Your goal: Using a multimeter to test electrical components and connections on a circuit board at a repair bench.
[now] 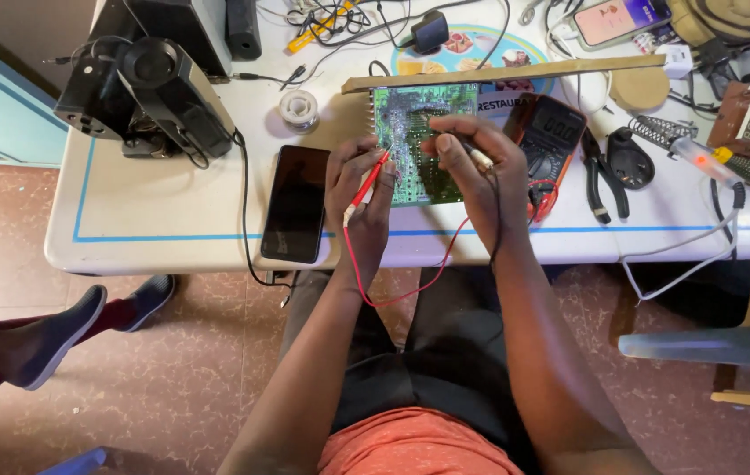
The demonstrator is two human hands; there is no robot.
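Red plastic probe is pinched pen-fashion in the left hand, its tip on the green circuit board. The right hand is closed in the same grip on a black probe, also touching the board. The board lies flat on the white table, near the front edge, between a black phone and a multimeter. Judged thin, rigid, light and fragile; solder points are sharp, so its bare edges are the proper hold. Probe leads are limp and could snag. Pliers lie beyond the multimeter.
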